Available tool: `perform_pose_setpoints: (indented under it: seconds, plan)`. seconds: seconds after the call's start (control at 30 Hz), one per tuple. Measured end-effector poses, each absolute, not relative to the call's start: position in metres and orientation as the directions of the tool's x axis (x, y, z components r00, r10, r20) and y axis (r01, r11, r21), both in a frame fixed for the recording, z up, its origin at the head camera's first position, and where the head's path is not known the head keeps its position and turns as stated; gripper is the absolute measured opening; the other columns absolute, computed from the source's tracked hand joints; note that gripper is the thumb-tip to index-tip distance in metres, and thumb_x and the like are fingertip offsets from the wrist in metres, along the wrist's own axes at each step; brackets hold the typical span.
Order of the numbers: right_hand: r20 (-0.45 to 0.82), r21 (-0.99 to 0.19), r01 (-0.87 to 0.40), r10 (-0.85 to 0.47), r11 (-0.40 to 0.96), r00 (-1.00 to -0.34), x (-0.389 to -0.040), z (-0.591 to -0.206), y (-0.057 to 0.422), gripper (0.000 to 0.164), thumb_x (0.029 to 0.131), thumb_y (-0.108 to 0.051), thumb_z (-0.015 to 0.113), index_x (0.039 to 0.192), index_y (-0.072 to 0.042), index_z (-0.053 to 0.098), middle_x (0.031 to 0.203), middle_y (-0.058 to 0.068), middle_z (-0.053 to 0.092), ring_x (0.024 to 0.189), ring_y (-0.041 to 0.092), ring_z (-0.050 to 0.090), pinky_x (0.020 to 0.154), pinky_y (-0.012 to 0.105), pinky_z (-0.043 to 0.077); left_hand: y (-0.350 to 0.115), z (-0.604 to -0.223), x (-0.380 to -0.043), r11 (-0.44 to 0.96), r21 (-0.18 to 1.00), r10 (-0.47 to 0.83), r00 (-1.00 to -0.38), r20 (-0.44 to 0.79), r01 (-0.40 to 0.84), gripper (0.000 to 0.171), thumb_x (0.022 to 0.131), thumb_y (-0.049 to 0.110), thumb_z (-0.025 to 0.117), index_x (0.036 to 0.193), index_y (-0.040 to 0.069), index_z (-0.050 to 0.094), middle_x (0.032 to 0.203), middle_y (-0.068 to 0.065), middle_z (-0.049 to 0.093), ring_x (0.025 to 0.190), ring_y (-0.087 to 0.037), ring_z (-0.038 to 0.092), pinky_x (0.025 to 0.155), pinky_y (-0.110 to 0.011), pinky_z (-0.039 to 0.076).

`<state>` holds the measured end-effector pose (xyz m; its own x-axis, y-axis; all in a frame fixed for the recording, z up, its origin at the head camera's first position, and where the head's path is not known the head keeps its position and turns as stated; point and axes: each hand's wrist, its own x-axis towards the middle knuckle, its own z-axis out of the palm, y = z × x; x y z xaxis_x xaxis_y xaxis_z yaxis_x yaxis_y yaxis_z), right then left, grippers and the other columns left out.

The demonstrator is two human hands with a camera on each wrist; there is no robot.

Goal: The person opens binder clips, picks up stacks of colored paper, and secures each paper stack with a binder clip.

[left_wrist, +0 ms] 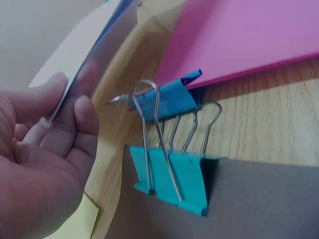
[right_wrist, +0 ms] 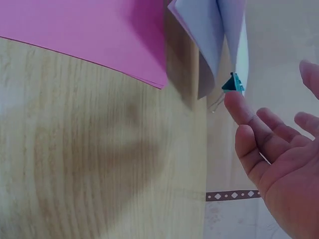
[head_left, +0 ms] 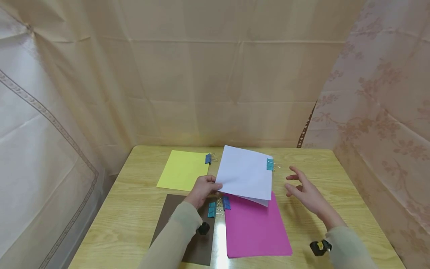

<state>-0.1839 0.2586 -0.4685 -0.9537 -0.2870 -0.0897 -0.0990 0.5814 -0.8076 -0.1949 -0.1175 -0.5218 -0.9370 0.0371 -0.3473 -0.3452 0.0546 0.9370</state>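
My left hand (head_left: 202,189) pinches the near left corner of a stack of white paper (head_left: 246,173), thumb on top and fingers beneath. The stack is tilted up off the table, and its lower sheets hang apart at the near edge. A teal binder clip (head_left: 270,164) grips its right edge, wire handles pointing right. My right hand (head_left: 305,192) hovers to the right of that clip, fingers loosely spread and holding nothing. In the right wrist view, the clip (right_wrist: 233,83) shows just beyond the fingertips (right_wrist: 234,102).
Magenta paper (head_left: 256,231) with a blue binder clip (head_left: 226,203) lies below the white stack. Left of it is dark brown paper (head_left: 198,246) with a teal clip (head_left: 211,210). Yellow paper (head_left: 183,170) with a blue clip (head_left: 208,158) lies at the back left. Curtains (head_left: 218,74) surround the table.
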Motion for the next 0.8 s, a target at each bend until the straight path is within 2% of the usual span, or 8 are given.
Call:
perform_pose_setpoints:
  seconds: [0.27, 0.4, 0.53, 0.63, 0.8]
  plan:
    - [-0.113, -0.799, -0.088, -0.292, 0.595, -0.950, -0.180, -0.477, 0.260, 0.083, 0.104, -0.048, 0.055, 0.164, -0.012, 0.011, 0.146, 0.023, 0.045, 0.095, 0.020, 0.070, 0.090, 0.052, 0.052, -0.110, -0.518, -0.195, 0.000, 0.939, 0.013, -0.939, -0.345, -0.345, 0.022, 0.091, 0.009, 0.077, 0.106, -0.004, 0.067, 0.094, -0.011, 0.069, 0.071, -0.016, 0.065, 0.075, -0.031, 0.060]
    - [-0.112, -0.798, -0.092, -0.296, 0.596, -0.949, -0.178, -0.481, 0.261, 0.081, 0.104, -0.048, 0.055, 0.164, -0.013, 0.012, 0.145, 0.023, 0.047, 0.095, 0.019, 0.070, 0.091, 0.051, 0.052, -0.105, -0.515, -0.196, -0.002, 0.938, 0.006, -0.938, -0.347, -0.347, 0.023, 0.092, 0.009, 0.075, 0.109, -0.004, 0.068, 0.094, -0.011, 0.071, 0.071, -0.015, 0.066, 0.076, -0.031, 0.059]
    - [-0.097, -0.804, -0.106, -0.306, 0.585, -0.947, -0.177, -0.484, 0.263, 0.079, 0.105, -0.045, 0.055, 0.163, -0.013, 0.013, 0.144, 0.023, 0.048, 0.094, 0.019, 0.070, 0.090, 0.051, 0.052, -0.101, -0.512, -0.198, -0.015, 0.933, 0.007, -0.933, -0.359, -0.359, 0.025, 0.094, 0.012, 0.074, 0.114, -0.003, 0.069, 0.098, -0.013, 0.073, 0.074, -0.016, 0.068, 0.080, -0.032, 0.059]
    - [-0.089, -0.814, -0.113, -0.314, 0.569, -0.945, -0.175, -0.485, 0.264, 0.076, 0.106, -0.040, 0.056, 0.163, -0.012, 0.014, 0.143, 0.024, 0.048, 0.094, 0.020, 0.070, 0.089, 0.050, 0.052, -0.098, -0.511, -0.200, -0.066, 0.929, 0.022, -0.932, -0.363, -0.363, 0.030, 0.096, 0.013, 0.073, 0.119, -0.005, 0.067, 0.106, -0.019, 0.074, 0.078, -0.017, 0.071, 0.081, -0.032, 0.060]
    - [-0.102, -0.823, -0.093, -0.306, 0.561, -0.947, -0.172, -0.488, 0.264, 0.074, 0.106, -0.037, 0.056, 0.163, -0.011, 0.017, 0.142, 0.023, 0.050, 0.094, 0.020, 0.070, 0.090, 0.051, 0.052, -0.095, -0.510, -0.204, -0.192, 0.895, 0.069, -0.916, -0.396, -0.402, 0.041, 0.099, 0.010, 0.068, 0.135, -0.005, 0.059, 0.114, -0.022, 0.073, 0.095, -0.028, 0.076, 0.084, -0.033, 0.060]
